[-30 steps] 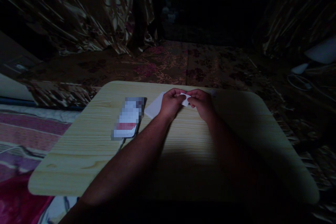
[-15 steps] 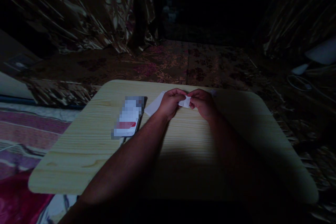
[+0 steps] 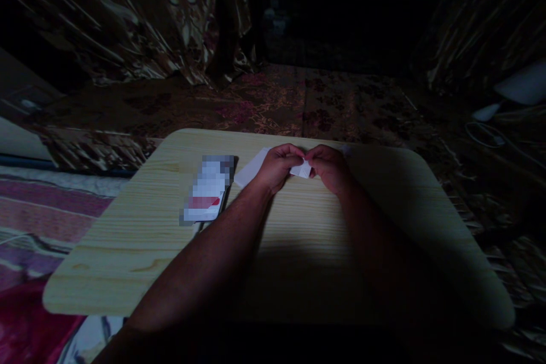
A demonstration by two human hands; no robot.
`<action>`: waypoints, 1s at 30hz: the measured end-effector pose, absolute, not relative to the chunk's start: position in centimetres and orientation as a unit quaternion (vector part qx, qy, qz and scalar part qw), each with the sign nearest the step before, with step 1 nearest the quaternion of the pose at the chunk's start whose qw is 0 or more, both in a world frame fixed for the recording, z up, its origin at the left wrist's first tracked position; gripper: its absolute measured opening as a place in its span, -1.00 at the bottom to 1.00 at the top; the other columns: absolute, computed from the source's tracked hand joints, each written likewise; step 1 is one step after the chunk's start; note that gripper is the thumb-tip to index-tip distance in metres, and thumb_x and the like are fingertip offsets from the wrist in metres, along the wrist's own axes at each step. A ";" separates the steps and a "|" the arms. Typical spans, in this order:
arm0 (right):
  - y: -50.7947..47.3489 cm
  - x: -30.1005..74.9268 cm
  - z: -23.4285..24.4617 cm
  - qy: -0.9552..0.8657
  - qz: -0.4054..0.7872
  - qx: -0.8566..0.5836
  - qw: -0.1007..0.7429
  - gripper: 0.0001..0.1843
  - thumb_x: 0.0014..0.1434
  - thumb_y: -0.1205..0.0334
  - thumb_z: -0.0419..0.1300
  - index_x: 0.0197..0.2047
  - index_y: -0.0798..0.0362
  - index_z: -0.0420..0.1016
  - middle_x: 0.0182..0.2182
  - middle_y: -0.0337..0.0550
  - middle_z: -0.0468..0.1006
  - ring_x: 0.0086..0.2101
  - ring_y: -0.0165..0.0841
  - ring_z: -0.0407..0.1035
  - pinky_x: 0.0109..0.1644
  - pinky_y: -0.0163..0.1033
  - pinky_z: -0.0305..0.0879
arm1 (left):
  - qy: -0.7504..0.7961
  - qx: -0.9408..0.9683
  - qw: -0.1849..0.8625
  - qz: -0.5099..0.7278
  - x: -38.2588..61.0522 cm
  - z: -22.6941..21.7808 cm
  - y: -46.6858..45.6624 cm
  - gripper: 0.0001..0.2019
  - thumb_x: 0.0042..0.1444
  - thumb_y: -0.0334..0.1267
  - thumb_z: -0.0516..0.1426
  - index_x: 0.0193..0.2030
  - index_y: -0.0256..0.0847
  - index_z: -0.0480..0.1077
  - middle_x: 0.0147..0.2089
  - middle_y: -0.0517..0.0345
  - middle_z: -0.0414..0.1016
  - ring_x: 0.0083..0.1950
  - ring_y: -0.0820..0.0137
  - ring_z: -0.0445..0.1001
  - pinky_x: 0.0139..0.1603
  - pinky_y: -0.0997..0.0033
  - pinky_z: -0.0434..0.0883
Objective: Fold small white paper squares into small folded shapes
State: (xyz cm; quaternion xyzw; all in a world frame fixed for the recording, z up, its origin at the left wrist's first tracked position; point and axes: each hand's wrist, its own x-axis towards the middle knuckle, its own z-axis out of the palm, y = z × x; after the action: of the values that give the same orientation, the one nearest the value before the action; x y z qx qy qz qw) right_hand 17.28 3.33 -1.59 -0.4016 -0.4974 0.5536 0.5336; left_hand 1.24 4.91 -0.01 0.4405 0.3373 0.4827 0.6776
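The left hand [image 3: 276,170] and the right hand [image 3: 331,168] met over the far half of the pale wooden worktop [image 3: 307,216], pinching a small white piece of paper [image 3: 301,169] between them. Each grip was closed on it – the left thumb lay over its left part, and the right fingers held its upper right corner. The paper showed faint crease lines and tilted towards the camera, its lower edge free below the fingertips; whether it touched the wood could not be told.

Just beside the left hand, partly hidden behind it, a larger white sheet or pad [image 3: 251,168] lay flat. Further left lay a phone [image 3: 207,189], its lit screen blurred into blocks, with a pale cable [image 3: 197,228] running from its near end towards the left forearm [image 3: 213,250].

Beyond the far edge spread a dark flowered cloth [image 3: 264,99], with a shiny patterned curtain [image 3: 183,17] hanging behind it on the left. A striped cover [image 3: 51,210] showed to the left of the worktop – a deep red cloth [image 3: 34,321] lay nearer the camera.
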 end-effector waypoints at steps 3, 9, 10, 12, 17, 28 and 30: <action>3.3 17.4 -1.5 -0.493 0.569 -0.400 0.522 -0.77 -0.09 0.11 0.38 -0.36 0.02 0.51 -0.49 -0.29 0.51 -0.51 -0.41 0.36 -0.49 -0.32 0.26 | 0.326 0.439 0.684 0.483 1.2 -0.1 4.9 -0.83 -0.27 -0.37 0.34 -0.46 -0.26 0.50 -0.54 0.19 0.50 -0.55 0.46 0.38 -0.51 0.45 0.24; 3.4 17.4 -1.6 -0.483 0.580 -0.378 0.536 -0.75 -0.03 0.10 0.41 -0.35 0.02 0.50 -0.50 -0.29 0.49 -0.50 -0.41 0.35 -0.49 -0.32 0.26 | 0.316 0.446 0.688 0.476 1.2 -0.5 5.1 -0.75 -0.31 -0.40 0.38 -0.40 -0.27 0.50 -0.47 0.19 0.54 -0.52 0.45 0.42 -0.46 0.44 0.31; 3.4 17.4 -1.7 -0.481 0.578 -0.380 0.539 -0.75 -0.04 0.10 0.41 -0.35 0.02 0.50 -0.50 -0.30 0.49 -0.50 -0.42 0.35 -0.48 -0.32 0.26 | 0.314 0.448 0.690 0.474 1.2 -0.5 5.1 -0.74 -0.31 -0.41 0.38 -0.39 -0.27 0.49 -0.47 0.19 0.55 -0.52 0.45 0.43 -0.45 0.44 0.32; 3.6 17.4 -1.9 -0.479 0.571 -0.386 0.544 -0.74 -0.06 0.10 0.42 -0.36 0.02 0.48 -0.50 -0.31 0.48 -0.51 -0.43 0.33 -0.46 -0.32 0.26 | 0.313 0.453 0.688 0.472 1.3 -0.5 5.1 -0.72 -0.31 -0.42 0.37 -0.37 -0.27 0.48 -0.48 0.21 0.54 -0.52 0.46 0.42 -0.45 0.44 0.33; 3.7 17.4 -2.1 -0.484 0.568 -0.386 0.543 -0.70 -0.06 0.06 0.43 -0.35 0.01 0.47 -0.50 -0.30 0.48 -0.51 -0.43 0.32 -0.47 -0.32 0.27 | 0.315 0.466 0.680 0.471 1.3 -0.6 5.1 -0.70 -0.30 -0.43 0.36 -0.34 -0.25 0.45 -0.50 0.26 0.51 -0.53 0.49 0.41 -0.44 0.47 0.34; 3.7 17.5 -2.2 -0.496 0.569 -0.367 0.544 -0.64 -0.02 0.01 0.45 -0.30 0.01 0.44 -0.48 -0.30 0.50 -0.52 -0.42 0.39 -0.55 -0.35 0.28 | 0.307 0.459 0.688 0.471 1.1 -0.2 5.0 -0.77 -0.23 -0.40 0.31 -0.34 -0.27 0.46 -0.52 0.23 0.48 -0.55 0.46 0.39 -0.56 0.49 0.26; 3.7 17.6 -2.2 -0.499 0.567 -0.368 0.542 -0.63 -0.02 0.00 0.46 -0.30 0.01 0.44 -0.48 -0.30 0.50 -0.52 -0.42 0.39 -0.55 -0.35 0.28 | 0.309 0.463 0.687 0.467 1.1 -0.1 4.9 -0.74 -0.26 -0.43 0.32 -0.34 -0.27 0.45 -0.54 0.25 0.47 -0.56 0.48 0.38 -0.57 0.50 0.25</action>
State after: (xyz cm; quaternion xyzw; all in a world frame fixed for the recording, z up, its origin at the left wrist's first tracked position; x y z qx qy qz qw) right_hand 17.56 3.73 -2.23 -0.3676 -0.4990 0.5675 0.5421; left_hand 1.06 4.95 -0.05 0.4629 0.3088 0.4668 0.6874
